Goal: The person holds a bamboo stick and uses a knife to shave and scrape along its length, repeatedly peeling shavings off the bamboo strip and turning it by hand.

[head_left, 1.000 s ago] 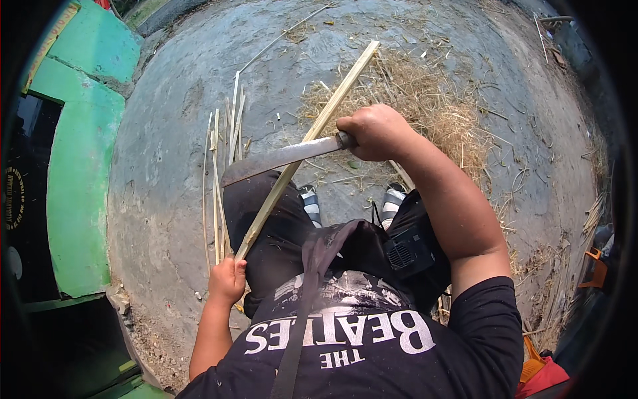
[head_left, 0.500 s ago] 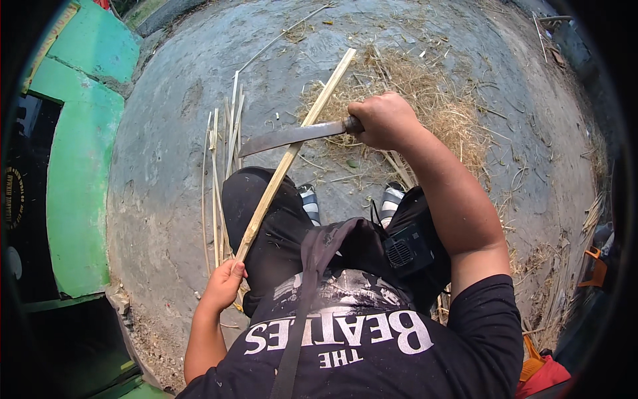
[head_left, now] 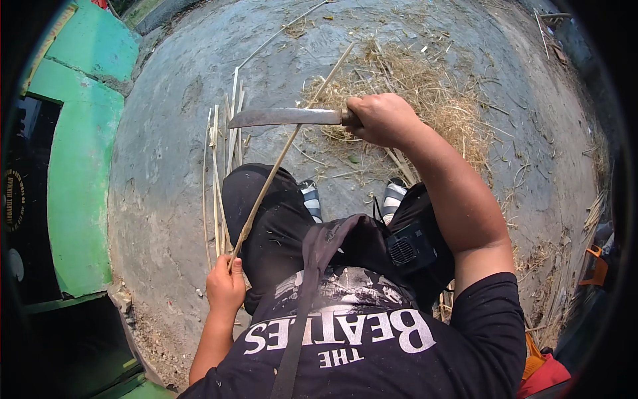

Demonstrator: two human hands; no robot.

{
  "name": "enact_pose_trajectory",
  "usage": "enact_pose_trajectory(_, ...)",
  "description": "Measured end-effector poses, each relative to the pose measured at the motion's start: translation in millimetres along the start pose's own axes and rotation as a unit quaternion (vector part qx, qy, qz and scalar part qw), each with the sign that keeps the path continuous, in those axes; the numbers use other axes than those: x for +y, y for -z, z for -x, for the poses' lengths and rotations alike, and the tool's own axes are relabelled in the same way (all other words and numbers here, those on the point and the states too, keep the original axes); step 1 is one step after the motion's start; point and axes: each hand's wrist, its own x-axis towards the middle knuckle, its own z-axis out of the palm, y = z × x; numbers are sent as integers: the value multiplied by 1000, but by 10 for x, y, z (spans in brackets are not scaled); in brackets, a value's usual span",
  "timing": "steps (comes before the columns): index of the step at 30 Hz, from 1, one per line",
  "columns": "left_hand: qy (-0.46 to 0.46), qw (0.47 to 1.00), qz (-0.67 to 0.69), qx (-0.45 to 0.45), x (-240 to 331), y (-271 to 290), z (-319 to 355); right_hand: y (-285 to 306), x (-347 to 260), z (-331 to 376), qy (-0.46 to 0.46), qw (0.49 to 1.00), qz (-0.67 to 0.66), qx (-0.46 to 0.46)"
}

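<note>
My left hand [head_left: 225, 287] is closed round the near end of a long, thin split strip [head_left: 274, 171], bamboo by its look. The strip slants up and away to the right past my left knee, its narrow edge turned upward. In my right hand [head_left: 380, 120] is the handle of a big knife [head_left: 286, 118], its long blade pointing left. The blade lies across the upper part of the strip; whether its edge touches or only passes over the strip I cannot tell.
Several pale strips [head_left: 216, 183] lie on the concrete left of my knee. Beyond my feet spreads a heap of straw-like shavings [head_left: 425, 100]. A small black fan-like device [head_left: 403, 249] rests at my waist. A green wall [head_left: 78, 193] stands at the left.
The strip has turned in my left hand from its broad face to its narrow edge. The knife has risen slightly away from me, its blade now nearly level across the view.
</note>
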Motion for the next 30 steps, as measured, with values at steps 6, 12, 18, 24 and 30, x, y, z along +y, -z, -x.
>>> enact_pose_trajectory(6,-26,999,-23,5,-171,-136,-21,-48,-25,-30,-29,996,-46,-72)
enact_pose_trajectory(12,-35,999,-29,-5,-134,-109,-84,-98,161,-99,-116,983,-137,-41)
enact_pose_trajectory(18,-44,999,-14,7,-235,-145,-60,-52,50,-91,-56,990,-91,-90)
enact_pose_trajectory(24,-34,999,-33,-5,-258,-145,-101,-87,301,-92,-147,971,-172,-73)
enact_pose_trajectory(30,-47,999,2,2,-235,-168,-144,-237,181,-102,-12,992,-127,-2)
